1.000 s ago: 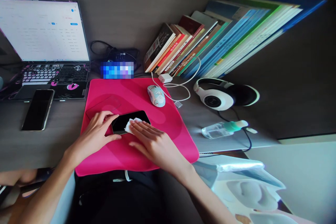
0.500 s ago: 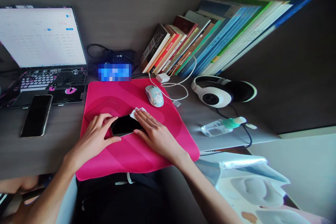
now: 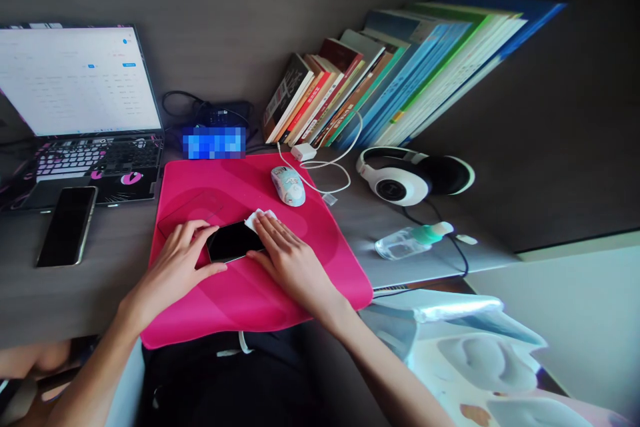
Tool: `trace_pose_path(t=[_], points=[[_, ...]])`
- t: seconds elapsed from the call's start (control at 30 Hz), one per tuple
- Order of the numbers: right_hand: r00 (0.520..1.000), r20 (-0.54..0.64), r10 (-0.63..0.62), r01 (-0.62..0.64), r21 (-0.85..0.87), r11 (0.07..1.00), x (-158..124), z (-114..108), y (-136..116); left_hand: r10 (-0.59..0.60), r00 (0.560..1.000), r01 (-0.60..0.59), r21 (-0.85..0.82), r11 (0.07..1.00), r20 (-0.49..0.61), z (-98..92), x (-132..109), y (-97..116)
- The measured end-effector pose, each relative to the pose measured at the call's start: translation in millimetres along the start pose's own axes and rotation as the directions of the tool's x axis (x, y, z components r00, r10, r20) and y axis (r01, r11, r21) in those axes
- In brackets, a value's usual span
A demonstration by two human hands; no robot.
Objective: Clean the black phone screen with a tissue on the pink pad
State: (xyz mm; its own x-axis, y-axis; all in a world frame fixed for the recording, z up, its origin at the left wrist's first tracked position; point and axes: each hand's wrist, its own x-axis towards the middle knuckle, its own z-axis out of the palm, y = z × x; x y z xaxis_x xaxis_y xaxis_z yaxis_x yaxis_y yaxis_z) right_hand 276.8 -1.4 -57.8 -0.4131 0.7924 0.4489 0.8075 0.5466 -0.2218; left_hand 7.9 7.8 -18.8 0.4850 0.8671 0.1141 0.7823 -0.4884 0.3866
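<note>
A black phone (image 3: 231, 241) lies screen up on a pink mat (image 3: 240, 187). My left hand (image 3: 176, 265) grips the phone's left end, thumb below it and fingers curled over the top edge. My right hand (image 3: 287, 255) lies flat over the phone's right end, fingers together, pressing a small white wipe (image 3: 256, 217) against its upper right corner. Only the wipe's tip shows beyond my fingertips.
A second dark phone (image 3: 67, 225) lies left of the mat, before an open laptop (image 3: 83, 110). A patterned mouse (image 3: 287, 185), white charger and cable (image 3: 320, 167), headphones (image 3: 413, 177), a small clear bottle with a green cap (image 3: 411, 241) and leaning books (image 3: 380, 77) surround the mat.
My right hand slid the wipe from the middle of the screen to the phone's upper right corner. My left hand kept its hold. The view shifted slightly.
</note>
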Motion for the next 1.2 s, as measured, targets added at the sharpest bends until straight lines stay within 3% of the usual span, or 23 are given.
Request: trace_pose_path(t=[0.17,0.5,0.57,0.67,0.77,0.83,1.03,1.2], points=[[0.999,-0.042,-0.013,0.009,-0.106,0.994,-10,-4,-9,0.005,1.000,-0.005,0.017,1.000,-0.001,2.6,0,-4],[0.967,0.203,-0.153,0.173,-0.087,0.981,-18,-64,2,-0.008,1.000,0.008,0.002,1.000,0.012,2.4,0,-5],[0.969,0.225,-0.101,0.113,-0.041,0.993,-19,-76,12,-0.004,1.000,0.005,-0.005,1.000,0.015,2.0,1,-5],[0.993,0.111,0.029,-0.020,-0.079,0.997,-20,-85,29,-0.003,1.000,0.003,-0.012,1.000,0.013,1.7,1,-5],[0.993,-0.062,0.100,-0.107,-0.120,0.987,-19,-84,41,-0.012,1.000,0.012,-0.011,1.000,0.019,1.7,1,-4],[0.991,-0.101,0.090,-0.102,-0.122,0.987,-17,-79,46,-0.014,1.000,0.014,-0.005,1.000,0.027,1.2,1,-4],[0.995,-0.028,0.098,-0.101,-0.156,0.983,-10,-53,46,-0.029,0.998,0.029,-0.001,1.000,0.058,-3.7,-2,-2],[0.977,0.025,0.211,-0.200,-0.230,0.952,-14,-42,43,-0.013,1.000,0.013,0.101,0.995,0.005,-12.2,-13,8]])
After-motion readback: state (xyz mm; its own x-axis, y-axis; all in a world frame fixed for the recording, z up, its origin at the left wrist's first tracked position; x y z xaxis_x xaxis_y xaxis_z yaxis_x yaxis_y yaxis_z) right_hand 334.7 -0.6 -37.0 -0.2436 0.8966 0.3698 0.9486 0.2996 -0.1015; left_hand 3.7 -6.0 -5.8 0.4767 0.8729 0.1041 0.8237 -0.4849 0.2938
